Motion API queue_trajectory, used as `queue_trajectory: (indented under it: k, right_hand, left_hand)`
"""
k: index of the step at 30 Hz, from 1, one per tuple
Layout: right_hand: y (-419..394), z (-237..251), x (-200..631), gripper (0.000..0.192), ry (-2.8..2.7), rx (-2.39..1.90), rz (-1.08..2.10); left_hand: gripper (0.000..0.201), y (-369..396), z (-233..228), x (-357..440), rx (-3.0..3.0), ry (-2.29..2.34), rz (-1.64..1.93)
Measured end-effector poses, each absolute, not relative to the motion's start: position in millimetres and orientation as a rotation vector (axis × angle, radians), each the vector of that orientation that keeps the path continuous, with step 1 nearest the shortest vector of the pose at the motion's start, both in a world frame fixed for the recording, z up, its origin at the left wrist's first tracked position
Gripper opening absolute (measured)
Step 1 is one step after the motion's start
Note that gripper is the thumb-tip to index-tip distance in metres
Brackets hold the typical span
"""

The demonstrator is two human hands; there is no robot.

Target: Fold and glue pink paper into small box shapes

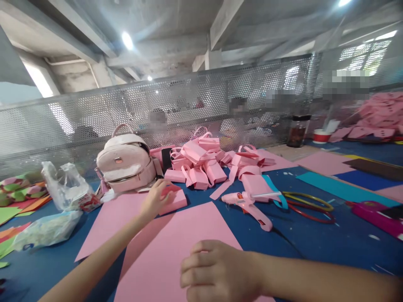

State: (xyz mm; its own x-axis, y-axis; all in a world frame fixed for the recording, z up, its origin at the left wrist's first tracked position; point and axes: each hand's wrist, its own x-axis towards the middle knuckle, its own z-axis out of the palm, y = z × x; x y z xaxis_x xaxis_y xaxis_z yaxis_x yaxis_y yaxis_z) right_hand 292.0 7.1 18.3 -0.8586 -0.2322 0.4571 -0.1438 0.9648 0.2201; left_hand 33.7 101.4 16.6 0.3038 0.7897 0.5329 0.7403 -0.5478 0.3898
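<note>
My left hand (155, 200) reaches forward and closes its fingers on a small pink paper box (174, 199) lying on the blue table, just in front of a pale pink backpack (126, 163). My right hand (217, 271) rests near me with fingers curled, pressing down on a large pink paper sheet (176, 243). A pile of folded pink paper bags with handles (201, 161) lies beyond the box. A pink glue gun (248, 203) rests to the right of the sheet.
Clear plastic bags (63, 188) and coloured paper scraps (19, 193) lie at the left. Coloured rings (310, 205), teal and pink sheets (330, 167) and a dark jar (297, 131) are to the right. A perforated metal screen (94, 117) backs the table; people sit behind it.
</note>
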Motion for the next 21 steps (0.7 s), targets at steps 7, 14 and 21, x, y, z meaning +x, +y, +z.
queue_trajectory:
  k: [7, 14, 21]
  right_hand:
    - [13.9, -8.7, 282.1, 0.047, -2.450, 0.242, -0.234]
    - [13.5, 2.3, 287.6, 0.035, -2.507, 0.281, -0.170]
    - [15.7, -4.6, 291.0, 0.019, -2.516, 0.220, -0.081]
  left_hand:
    - [0.017, 83.6, 27.8, 83.4, 2.825, 1.325, 0.768]
    - [0.030, 112.5, 46.8, 129.8, 2.899, 1.242, 0.587]
    - [0.016, 81.5, 47.6, 134.5, 2.744, 1.352, 0.594]
